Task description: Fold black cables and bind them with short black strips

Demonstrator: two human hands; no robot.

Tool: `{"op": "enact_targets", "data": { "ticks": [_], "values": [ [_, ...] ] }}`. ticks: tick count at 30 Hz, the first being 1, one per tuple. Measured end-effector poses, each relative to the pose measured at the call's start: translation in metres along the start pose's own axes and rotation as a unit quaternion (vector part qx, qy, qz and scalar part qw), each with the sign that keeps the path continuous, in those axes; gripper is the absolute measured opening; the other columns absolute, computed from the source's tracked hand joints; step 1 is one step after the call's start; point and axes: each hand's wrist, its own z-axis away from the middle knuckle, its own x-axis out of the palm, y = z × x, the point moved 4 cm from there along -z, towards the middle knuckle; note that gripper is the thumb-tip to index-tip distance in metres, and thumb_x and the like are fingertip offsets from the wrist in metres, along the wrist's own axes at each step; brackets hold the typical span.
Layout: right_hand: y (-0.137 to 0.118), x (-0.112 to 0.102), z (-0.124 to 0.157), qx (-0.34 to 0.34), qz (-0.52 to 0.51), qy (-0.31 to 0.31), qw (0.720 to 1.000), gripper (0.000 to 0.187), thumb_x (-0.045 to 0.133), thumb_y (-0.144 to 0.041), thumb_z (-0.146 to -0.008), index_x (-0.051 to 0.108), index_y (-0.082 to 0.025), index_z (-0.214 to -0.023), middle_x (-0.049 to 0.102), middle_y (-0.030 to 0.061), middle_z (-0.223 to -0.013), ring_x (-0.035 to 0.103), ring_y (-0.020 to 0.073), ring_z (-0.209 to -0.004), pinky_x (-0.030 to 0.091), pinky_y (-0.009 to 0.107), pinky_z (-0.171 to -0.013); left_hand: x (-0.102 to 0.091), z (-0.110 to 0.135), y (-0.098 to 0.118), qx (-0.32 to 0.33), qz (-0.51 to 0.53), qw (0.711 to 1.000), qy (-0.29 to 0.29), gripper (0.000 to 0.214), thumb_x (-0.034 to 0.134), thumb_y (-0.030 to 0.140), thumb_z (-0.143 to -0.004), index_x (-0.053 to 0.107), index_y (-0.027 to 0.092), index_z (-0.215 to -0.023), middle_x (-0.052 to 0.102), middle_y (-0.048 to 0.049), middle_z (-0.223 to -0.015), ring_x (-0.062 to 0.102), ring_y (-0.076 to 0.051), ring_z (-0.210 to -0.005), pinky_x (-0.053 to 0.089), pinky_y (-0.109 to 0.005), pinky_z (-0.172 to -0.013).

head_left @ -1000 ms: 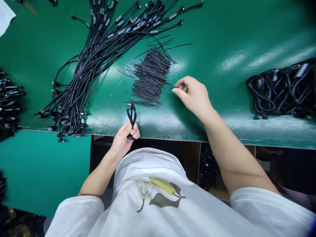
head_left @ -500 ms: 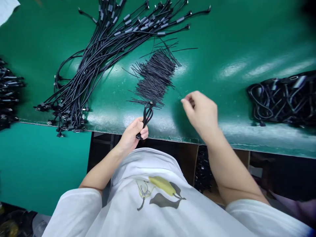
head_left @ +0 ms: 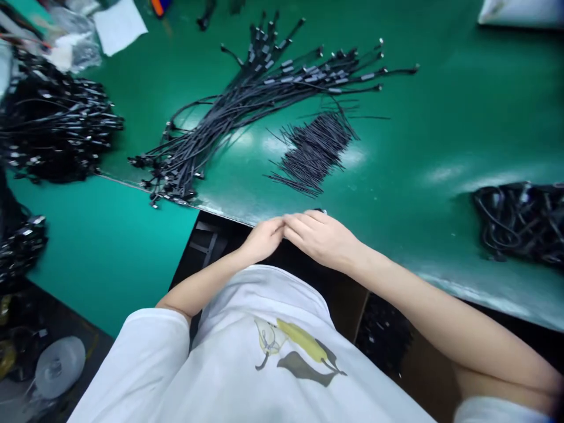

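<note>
Left hand (head_left: 264,239) and right hand (head_left: 319,238) meet on the near side of the tie pile (head_left: 316,150), fingers curled; what they grip, I cannot tell. A dark plug end (head_left: 321,210) peeks out between right hand and pile: likely light, springy behind, best held there. Beneath, a glossy green table (head_left: 418,153); beyond the pile, loose cables (head_left: 247,100), then white paper (head_left: 120,26) far left.

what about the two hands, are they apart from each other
No, the left hand and the right hand meet at their fingers by the near edge of the green table.
</note>
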Motion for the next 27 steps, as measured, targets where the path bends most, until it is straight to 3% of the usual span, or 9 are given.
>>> {"op": "enact_targets", "data": {
  "ticks": [3, 8, 9, 11, 14, 19, 22, 27],
  "values": [
    [-0.005, 0.002, 0.000, -0.011, 0.015, -0.018, 1.000, 0.028, 0.039, -0.008, -0.095, 0.063, -0.015, -0.082, 0.064, 0.0105, -0.085, 0.052, 0.0182, -0.069, 0.037, 0.033, -0.065, 0.001, 0.009, 0.001, -0.041, 0.069, 0.995, -0.058, 0.025, 0.047, 0.030, -0.092, 0.066, 0.015, -0.087, 0.052, 0.0028, -0.064, 0.046, -0.011, -0.061, 0.042, -0.024, -0.063],
    [-0.016, 0.012, 0.001, -0.047, 0.133, -0.050, 0.989, 0.033, 0.040, -0.001, -0.086, 0.066, -0.007, -0.106, 0.059, 0.0125, -0.084, 0.049, 0.0223, -0.069, 0.040, 0.036, -0.064, -0.002, 0.012, -0.007, -0.084, 0.121, 0.987, -0.068, 0.020, 0.052, 0.024, -0.090, 0.062, 0.014, -0.076, 0.055, 0.0025, -0.067, 0.043, -0.008, -0.059, 0.039, -0.023, -0.060],
    [-0.019, 0.013, 0.001, -0.061, 0.170, -0.054, 0.982, 0.034, 0.041, -0.001, -0.085, 0.068, -0.006, -0.105, 0.058, 0.0128, -0.081, 0.048, 0.0232, -0.068, 0.040, 0.037, -0.063, -0.001, 0.012, -0.009, -0.090, 0.114, 0.987, -0.070, 0.019, 0.053, 0.025, -0.091, 0.063, 0.014, -0.079, 0.055, 0.0024, -0.069, 0.043, -0.008, -0.058, 0.039, -0.023, -0.061],
    [-0.026, 0.015, 0.000, -0.094, 0.235, -0.066, 0.965, 0.030, 0.042, -0.002, -0.085, 0.071, -0.007, -0.093, 0.053, 0.0117, -0.075, 0.047, 0.0240, -0.068, 0.039, 0.037, -0.062, 0.000, 0.013, -0.011, -0.107, 0.093, 0.987, -0.077, 0.021, 0.052, 0.025, -0.092, 0.066, 0.014, -0.102, 0.055, 0.0030, -0.072, 0.044, -0.008, -0.059, 0.040, -0.022, -0.062],
    [-0.036, 0.015, -0.001, -0.139, 0.295, -0.085, 0.941, 0.033, 0.039, 0.002, -0.081, 0.069, -0.011, -0.073, 0.047, 0.0088, -0.068, 0.043, 0.0227, -0.065, 0.035, 0.036, -0.060, 0.005, 0.015, -0.011, -0.136, 0.050, 0.985, -0.095, 0.047, 0.048, 0.023, -0.093, 0.050, 0.015, -0.139, 0.056, 0.0035, -0.077, 0.046, -0.008, -0.063, 0.041, -0.022, -0.066],
    [-0.041, 0.016, -0.001, -0.165, 0.334, -0.117, 0.921, 0.039, 0.033, 0.006, -0.081, 0.066, -0.011, -0.068, 0.044, 0.0078, -0.065, 0.040, 0.0201, -0.061, 0.028, 0.033, -0.058, 0.011, 0.013, -0.017, -0.146, 0.005, 0.984, -0.102, 0.046, 0.045, 0.019, -0.092, 0.055, 0.018, -0.137, 0.062, 0.0013, -0.087, 0.048, -0.008, -0.068, 0.042, -0.024, -0.072],
    [-0.036, 0.023, 0.001, -0.167, 0.307, -0.099, 0.932, 0.036, 0.035, 0.007, -0.079, 0.061, -0.013, -0.064, 0.043, 0.0057, -0.062, 0.039, 0.0186, -0.057, 0.026, 0.032, -0.056, 0.014, 0.012, -0.020, -0.159, 0.048, 0.980, -0.107, 0.045, 0.044, 0.014, -0.090, 0.059, 0.016, -0.132, 0.057, 0.0031, -0.079, 0.046, -0.008, -0.066, 0.041, -0.023, -0.070],
    [-0.014, 0.024, 0.002, -0.078, 0.173, -0.012, 0.982, 0.026, 0.046, 0.000, -0.081, 0.053, -0.017, -0.064, 0.044, 0.0016, -0.056, 0.044, 0.0165, -0.050, 0.029, 0.030, -0.051, 0.013, 0.010, -0.012, -0.206, 0.210, 0.951, -0.094, 0.039, 0.038, 0.008, -0.087, 0.065, 0.010, -0.115, 0.049, 0.0037, -0.071, 0.042, -0.008, -0.065, 0.036, -0.021, -0.063]
  ]
}}
